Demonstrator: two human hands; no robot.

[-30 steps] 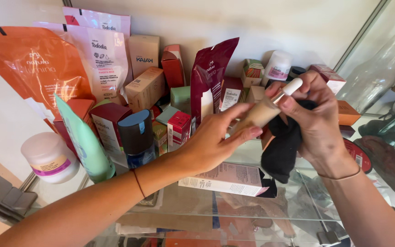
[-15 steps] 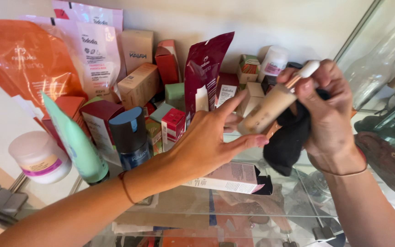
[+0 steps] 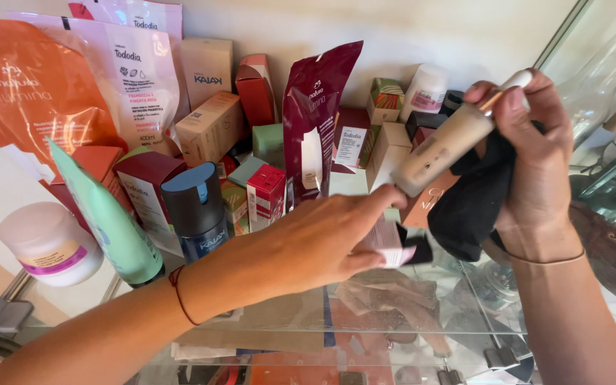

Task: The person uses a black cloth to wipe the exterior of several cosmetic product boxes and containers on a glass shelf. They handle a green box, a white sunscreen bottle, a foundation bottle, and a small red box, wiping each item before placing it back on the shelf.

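We observed the right hand (image 3: 536,153) at the far right of the scene, raised above a glass shelf (image 3: 422,328). Its fingers were curled tight around two items together: a beige tube with a white cap (image 3: 447,146), tilted with the cap end up and to the right, and a black cloth (image 3: 468,203) bunched beneath the tube and hanging below the palm.

We noted the left hand (image 3: 322,242) reaching in from the near left, palm down over the shelf, fingers extended and close together. Its forefinger tip lay just beside the lower end of the beige tube; whether they touched, we could not tell. Beneath its fingertips lay a flat pink and white box (image 3: 390,246) on the shelf; contact there was likewise unclear. That hand held nothing.

To the left stood a dark blue bottle (image 3: 197,210), a green tube (image 3: 112,221) and a white jar (image 3: 48,242). A maroon pouch (image 3: 315,117) stood upright at the far centre among small cartons.
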